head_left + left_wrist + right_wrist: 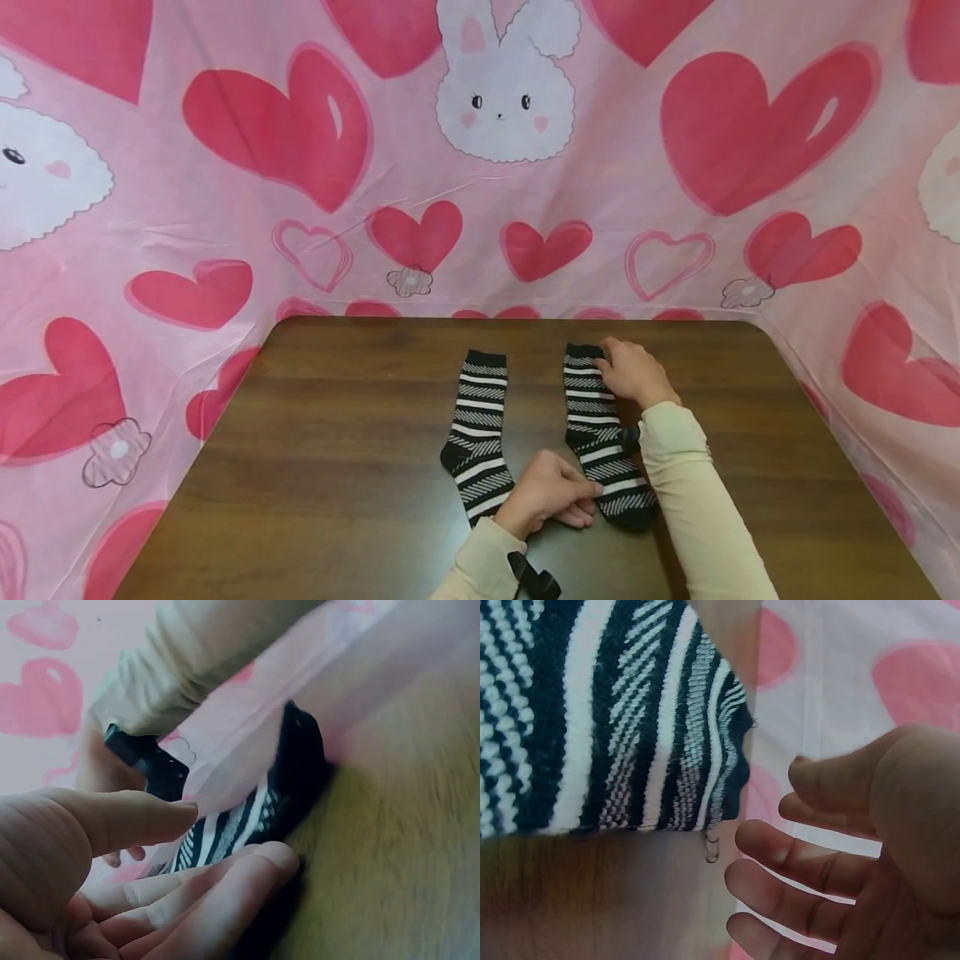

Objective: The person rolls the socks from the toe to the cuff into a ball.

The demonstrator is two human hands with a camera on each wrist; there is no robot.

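Note:
Two black socks with white and grey stripes lie flat on a brown table. My left hand (546, 493) is at the foot of the right-hand sock (591, 407); in the left wrist view its thumb and fingers are apart with nothing pinched, and that sock (240, 825) shows beyond them. Beside the cuff of the same sock is my right hand (637, 375). The right wrist view shows its fingers (802, 896) loosely bent and holding nothing, near the cuff (731, 765). The left-hand sock (480, 417) lies apart, its toe hidden behind my left hand and sleeve.
The wood-grain table (337, 467) has rounded far corners. Behind and beside it hangs a pink cloth (472, 187) with hearts and rabbits. A thin bent loop (712, 847) sticks out at the sock's cuff. Each wrist wears a black strap device (534, 577).

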